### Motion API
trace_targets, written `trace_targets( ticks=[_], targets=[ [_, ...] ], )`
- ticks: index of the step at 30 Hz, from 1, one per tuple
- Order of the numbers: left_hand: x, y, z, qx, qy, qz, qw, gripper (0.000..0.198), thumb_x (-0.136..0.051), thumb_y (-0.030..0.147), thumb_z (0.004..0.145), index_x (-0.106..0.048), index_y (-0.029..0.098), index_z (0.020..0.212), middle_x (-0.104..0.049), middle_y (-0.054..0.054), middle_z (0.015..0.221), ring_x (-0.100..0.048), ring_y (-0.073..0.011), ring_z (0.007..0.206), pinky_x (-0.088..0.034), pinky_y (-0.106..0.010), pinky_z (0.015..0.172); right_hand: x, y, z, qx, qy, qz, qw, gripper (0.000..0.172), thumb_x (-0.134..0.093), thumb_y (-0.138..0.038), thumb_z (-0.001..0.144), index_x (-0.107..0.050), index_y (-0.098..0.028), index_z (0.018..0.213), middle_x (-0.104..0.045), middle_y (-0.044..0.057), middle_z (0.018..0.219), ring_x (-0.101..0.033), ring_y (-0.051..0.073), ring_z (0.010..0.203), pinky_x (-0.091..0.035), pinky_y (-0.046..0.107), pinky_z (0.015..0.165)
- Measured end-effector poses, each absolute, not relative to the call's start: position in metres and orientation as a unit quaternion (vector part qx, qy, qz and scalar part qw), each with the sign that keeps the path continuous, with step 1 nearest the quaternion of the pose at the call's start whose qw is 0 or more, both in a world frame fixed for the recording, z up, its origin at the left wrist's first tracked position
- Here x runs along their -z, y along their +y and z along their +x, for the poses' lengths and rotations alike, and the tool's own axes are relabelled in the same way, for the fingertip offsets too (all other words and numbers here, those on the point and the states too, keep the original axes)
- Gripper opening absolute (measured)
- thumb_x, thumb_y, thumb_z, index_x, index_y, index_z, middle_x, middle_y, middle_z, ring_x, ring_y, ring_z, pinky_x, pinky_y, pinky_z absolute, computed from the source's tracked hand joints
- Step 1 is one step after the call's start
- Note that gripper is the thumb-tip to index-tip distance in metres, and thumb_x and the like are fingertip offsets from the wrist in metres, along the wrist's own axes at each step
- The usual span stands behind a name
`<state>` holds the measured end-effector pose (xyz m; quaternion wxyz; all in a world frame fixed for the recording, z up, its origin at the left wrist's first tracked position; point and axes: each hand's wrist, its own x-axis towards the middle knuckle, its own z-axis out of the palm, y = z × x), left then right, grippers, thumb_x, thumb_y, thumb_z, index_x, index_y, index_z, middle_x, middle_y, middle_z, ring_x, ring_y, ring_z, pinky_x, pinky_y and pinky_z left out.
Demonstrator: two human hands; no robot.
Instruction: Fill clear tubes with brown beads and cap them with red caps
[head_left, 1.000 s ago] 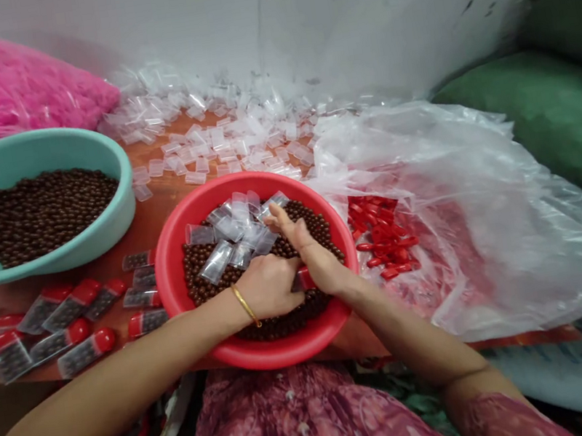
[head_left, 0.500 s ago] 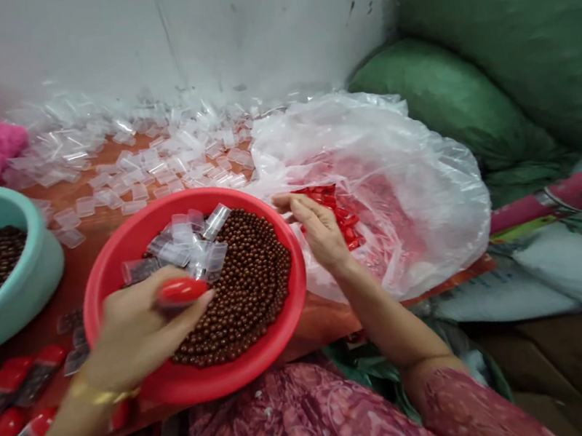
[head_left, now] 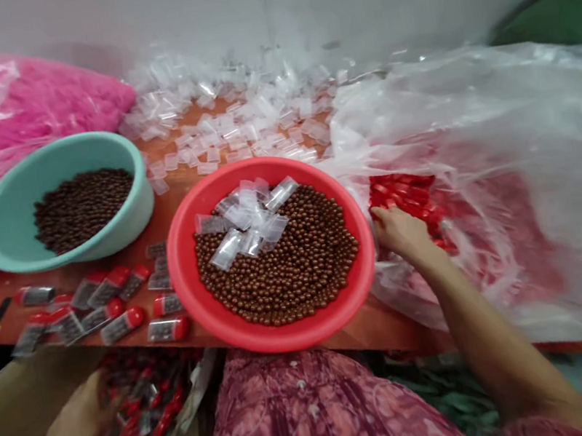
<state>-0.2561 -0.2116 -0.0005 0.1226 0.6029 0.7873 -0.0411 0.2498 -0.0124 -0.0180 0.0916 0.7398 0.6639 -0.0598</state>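
My right hand (head_left: 400, 230) reaches into an open clear plastic bag (head_left: 482, 165) at the right. Its fingers curl down into a heap of red caps (head_left: 408, 188); what they pinch is hidden. My left hand (head_left: 80, 421) hangs low at the left, below the table edge, over a cardboard box (head_left: 1, 411) of filled red-capped tubes (head_left: 150, 410). That hand is smeared by motion. Between my arms stands a red bowl (head_left: 190, 278) of brown beads (head_left: 287, 263) with small clear empty tubes (head_left: 247, 221) lying on top.
A teal bowl (head_left: 5, 226) of brown beads stands at the left. Filled tubes (head_left: 112, 312) lie on the wooden table (head_left: 166, 193) in front of it. Loose clear tubes (head_left: 232, 124) cover the back. A pink-filled bag (head_left: 3, 109) sits far left, a green sack (head_left: 556, 6) far right.
My left hand, which held a red-capped tube over the red bowl, has dropped down to the box at the lower left. My right hand has gone deeper into the red caps.
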Motion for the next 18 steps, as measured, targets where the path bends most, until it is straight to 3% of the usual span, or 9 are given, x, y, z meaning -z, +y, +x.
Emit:
trace_targets(
  ticks=[5,9,12,14,18],
  targets=[
    [-0.045,-0.18,-0.227,-0.069,0.793,0.605,0.011,0.035,-0.041,0.047,0.079,-0.06,0.021,0.089,-0.07,-0.003,0.084,-0.064,-0.0176,0.067,-0.05,-0.026,0.065,0.021,-0.015,0.261,0.124,0.696,0.706,-0.038,0.044,-0.033,-0.02,0.081,-0.056,-0.014,0.118,-0.061,0.014,0.111,-0.057,0.024,0.101,-0.044,0.033,0.079],
    [-0.083,-0.128,-0.175,-0.124,0.649,0.75,-0.034,0.032,-0.04,0.04,0.087,-0.06,0.018,0.098,-0.068,-0.006,0.094,-0.062,-0.0185,0.086,-0.046,-0.03,0.082,0.02,-0.029,0.272,0.153,0.638,0.745,-0.122,0.04,-0.031,-0.036,0.085,-0.062,-0.015,0.099,-0.065,0.013,0.093,-0.059,0.023,0.085,-0.045,0.035,0.072],
    [-0.087,-0.089,-0.136,-0.049,0.57,0.82,-0.011,0.03,-0.042,0.039,0.087,-0.061,0.019,0.097,-0.067,-0.007,0.088,-0.062,-0.0206,0.085,-0.046,-0.03,0.076,0.019,-0.034,0.269,0.109,0.558,0.813,-0.123,0.032,-0.042,-0.036,0.08,-0.06,-0.016,0.098,-0.065,0.011,0.081,-0.058,0.023,0.069,-0.043,0.034,0.062],
    [-0.081,-0.067,-0.114,0.038,0.558,0.829,0.01,0.033,-0.047,0.044,0.084,-0.061,0.017,0.095,-0.067,-0.011,0.09,-0.062,-0.0242,0.087,-0.046,-0.031,0.073,0.016,-0.034,0.265,0.102,0.546,0.825,-0.105,0.032,-0.044,-0.029,0.077,-0.058,-0.016,0.103,-0.065,0.012,0.082,-0.059,0.024,0.071,-0.043,0.035,0.064],
    [-0.067,-0.042,-0.087,0.17,0.585,0.792,0.035,0.045,-0.057,0.049,0.075,-0.061,0.008,0.093,-0.067,-0.02,0.093,-0.063,-0.033,0.088,-0.047,-0.035,0.071,-0.001,-0.029,0.256,0.075,0.606,0.779,-0.141,0.044,-0.047,-0.027,0.076,-0.053,-0.011,0.117,-0.059,0.019,0.113,-0.06,0.029,0.094,-0.046,0.04,0.076]
  ],
)
